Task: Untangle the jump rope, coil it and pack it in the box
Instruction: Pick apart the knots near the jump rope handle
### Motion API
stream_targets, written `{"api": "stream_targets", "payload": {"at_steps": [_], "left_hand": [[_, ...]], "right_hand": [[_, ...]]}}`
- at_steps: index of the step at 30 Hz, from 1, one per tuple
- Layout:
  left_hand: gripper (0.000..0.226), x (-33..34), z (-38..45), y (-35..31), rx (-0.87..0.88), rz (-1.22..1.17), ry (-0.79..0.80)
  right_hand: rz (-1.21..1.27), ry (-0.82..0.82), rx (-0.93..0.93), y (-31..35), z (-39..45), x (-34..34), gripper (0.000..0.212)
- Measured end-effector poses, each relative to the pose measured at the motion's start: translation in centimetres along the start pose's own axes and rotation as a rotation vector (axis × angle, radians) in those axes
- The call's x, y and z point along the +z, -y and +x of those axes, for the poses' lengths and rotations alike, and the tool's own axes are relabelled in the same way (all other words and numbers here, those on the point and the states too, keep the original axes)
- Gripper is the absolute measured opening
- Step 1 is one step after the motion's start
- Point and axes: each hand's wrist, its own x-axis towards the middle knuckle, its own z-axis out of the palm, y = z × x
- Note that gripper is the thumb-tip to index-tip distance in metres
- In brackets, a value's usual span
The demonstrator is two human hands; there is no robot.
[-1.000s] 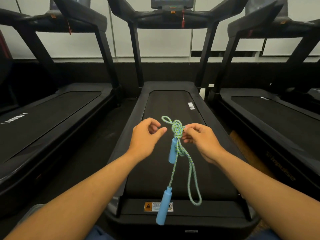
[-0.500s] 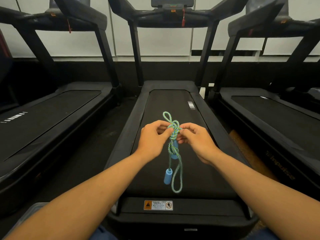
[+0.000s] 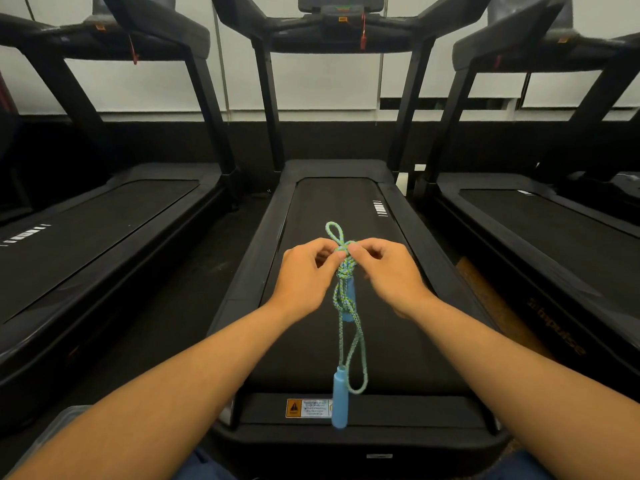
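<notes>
A green and blue braided jump rope (image 3: 346, 299) hangs in the air above the middle treadmill, knotted into a tight bundle at the top. My left hand (image 3: 304, 275) and my right hand (image 3: 388, 271) pinch the knot from either side, fingertips meeting at its top. A small loop sticks up above the fingers. One blue handle (image 3: 340, 398) dangles low beside a long hanging loop. The second blue handle (image 3: 350, 296) hangs just under the knot, partly hidden by rope. No box is clearly in view.
The middle treadmill's black belt (image 3: 311, 358) lies under the rope, with a warning sticker (image 3: 308, 408) at its near end. Two more treadmills stand left (image 3: 86, 230) and right (image 3: 554, 230). A grey object (image 3: 59, 427) shows at the bottom left.
My left hand closed in and took hold of the knot. The rope swung, and the lower handle and loop now hang straight down again, longer than half a second ago.
</notes>
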Motion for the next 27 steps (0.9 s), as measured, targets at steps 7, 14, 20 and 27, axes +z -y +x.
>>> {"api": "stream_targets", "payload": {"at_steps": [7, 14, 20, 27], "left_hand": [[0.009, -0.5, 0.2, -0.3, -0.007, -0.025, -0.009], [0.005, -1.2, 0.0, -0.1, 0.334, 0.177, 0.021], [0.01, -1.7, -0.1, 0.5, 0.371, 0.232, 0.088], [0.013, -2.0, 0.3, 0.2, 0.597, 0.514, 0.134]], "right_hand": [[0.138, 0.041, 0.11, -0.2, 0.5, 0.3, 0.029], [0.441, 0.135, 0.249, 0.7, 0.3, 0.2, 0.026], [0.114, 0.213, 0.071, 0.5, 0.1, -1.3, 0.016], [-0.199, 0.161, -0.041, 0.6, -0.2, -1.3, 0.014]]}}
